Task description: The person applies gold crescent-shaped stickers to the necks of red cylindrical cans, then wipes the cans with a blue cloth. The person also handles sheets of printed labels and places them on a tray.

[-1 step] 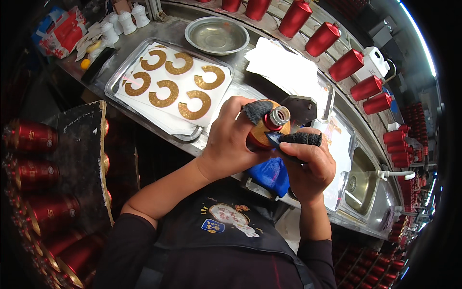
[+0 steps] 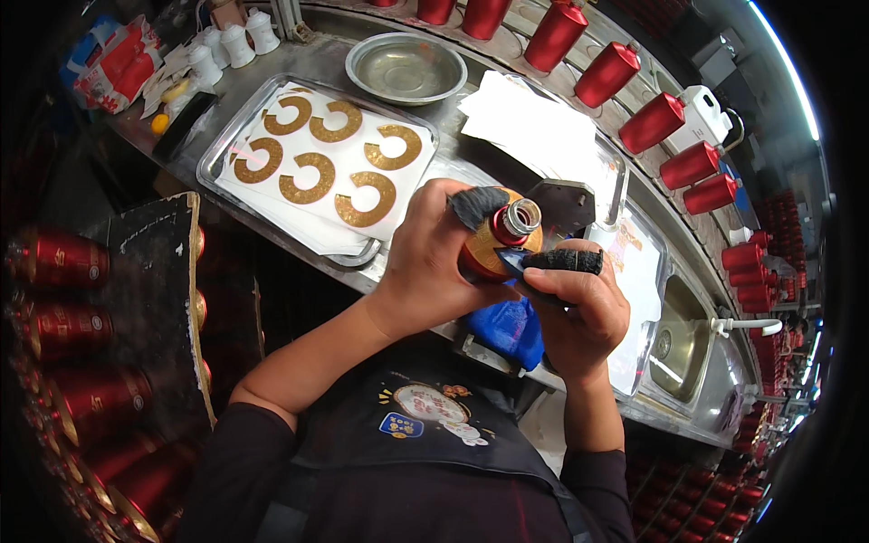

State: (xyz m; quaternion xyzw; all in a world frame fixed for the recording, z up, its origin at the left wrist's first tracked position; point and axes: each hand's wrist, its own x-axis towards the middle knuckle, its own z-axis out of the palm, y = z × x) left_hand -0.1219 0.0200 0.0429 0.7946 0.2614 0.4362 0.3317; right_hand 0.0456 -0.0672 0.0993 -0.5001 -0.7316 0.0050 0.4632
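Only slightly, the red bottle (image 2: 496,237) and both hands have shifted leftward since the earlier frame; the tool's tip remains at the same part of the bottle's shoulder. Largest about the work is the steel counter (image 2: 312,59), running along its far side and out to the right. On it lies the metal tray (image 2: 366,256), lined with white paper (image 2: 281,217). The left hand (image 2: 421,262) is wrapped round the bottle, its fingers curled about the far side. The right hand (image 2: 588,308) pinches a dark pointed tool (image 2: 512,262), though how its lower fingers sit is hidden. Between the hands the bottle is held up near the counter's edge, neck toward the viewer. Gold horseshoe-shaped pieces (image 2: 307,191) lie apart from one another on the paper. On the bottle's gold shoulder (image 2: 481,248), the step seems to be working the tip along the surface. To do it well, I would keep the left grip firm, lay the tip nearly flat with light, even pressure, and turn the bottle rather than the wrist. Smallest, the glass mouth (image 2: 525,216) stands uncapped, so strokes are best directed away from it.
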